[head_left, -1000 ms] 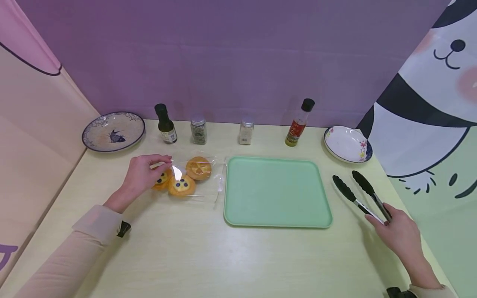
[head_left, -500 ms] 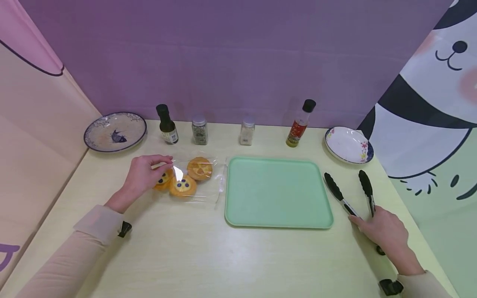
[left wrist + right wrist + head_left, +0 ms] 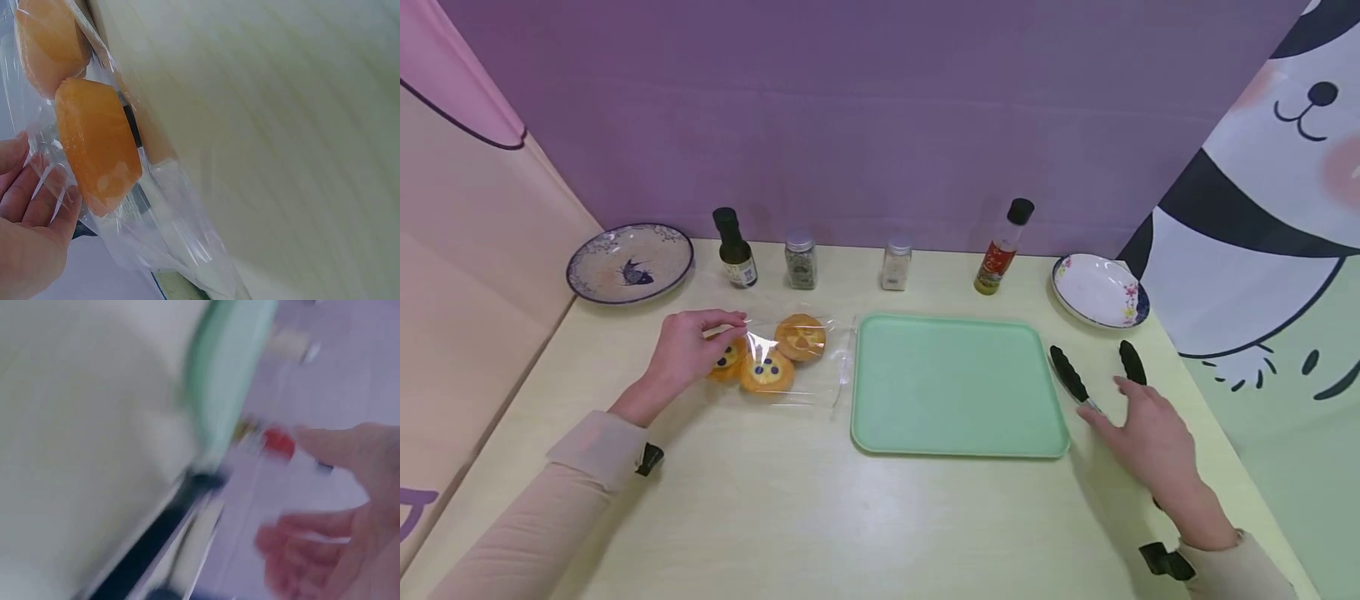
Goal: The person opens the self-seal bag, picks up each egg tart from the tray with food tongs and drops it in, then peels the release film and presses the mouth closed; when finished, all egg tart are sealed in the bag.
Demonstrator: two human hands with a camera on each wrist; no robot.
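My left hand (image 3: pixel 683 354) pinches the left end of a clear plastic bag (image 3: pixel 817 387) lying on the table. Inside are several round golden pastries, one with a crossed top (image 3: pixel 801 337) and one with dark blue dots (image 3: pixel 767 372). Close up in the left wrist view, the fingers (image 3: pixel 44 200) press against the bag's film beside an orange-brown pastry (image 3: pixel 99 147). To the right, tongs (image 3: pixel 1068 373) with black tips lie spread on the table. My right hand (image 3: pixel 1159 446) is over their handles with fingers parted, not gripping them; the right wrist view, blurred, shows the fingers apart from the tongs.
A pale green tray (image 3: pixel 958 387) lies between bag and tongs. Along the back stand a dark bottle (image 3: pixel 735 250), two small shakers (image 3: pixel 801 262) (image 3: pixel 896 265) and a red-labelled bottle (image 3: pixel 1003 247). Oval plate (image 3: pixel 602 287) sits back left, white dishes (image 3: pixel 1093 287) back right.
My right hand has brought the tongs down beside the tray and let go of them, its fingers now spread above the handles. The left hand and bag have stayed put.
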